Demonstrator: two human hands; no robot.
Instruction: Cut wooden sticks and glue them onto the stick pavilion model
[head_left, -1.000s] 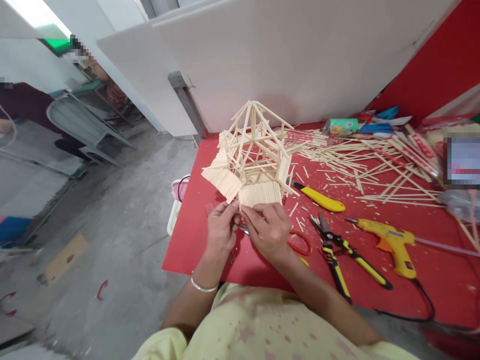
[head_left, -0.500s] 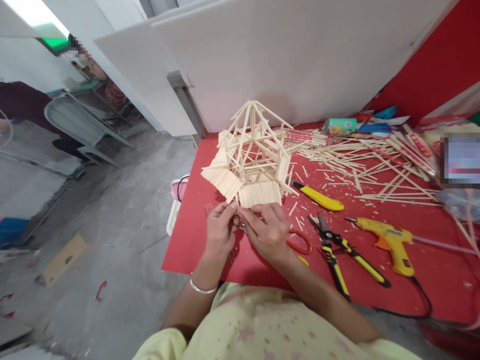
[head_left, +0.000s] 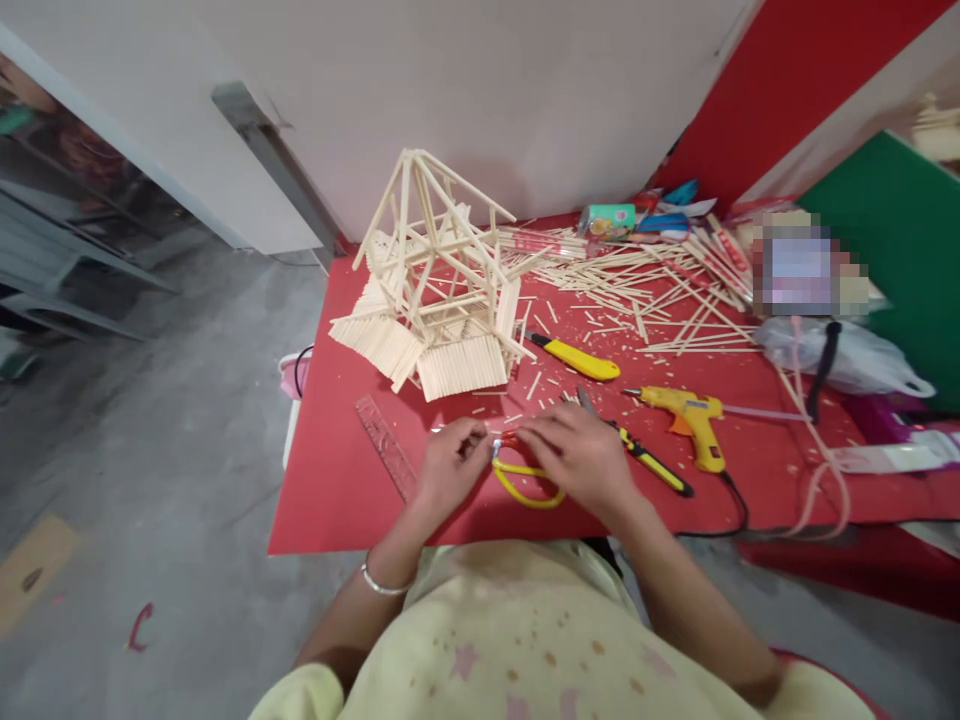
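Yellow-handled scissors (head_left: 519, 468) sit between the two hands at the bench's (head_left: 311, 505) near edge, handle loop slanting rightward and toward the body, the right hand (head_left: 577, 455) closer! That one's palm-down, fingers reaching inward; the left hand (head_left: 456, 462) curls, fingertips bunched. Either grip pinching anything? Can't tell.

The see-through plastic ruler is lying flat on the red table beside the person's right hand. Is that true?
Not quite: it's the person's left hand, not the right hand. The head view shows the see-through plastic ruler lying flat on the red table beside it.
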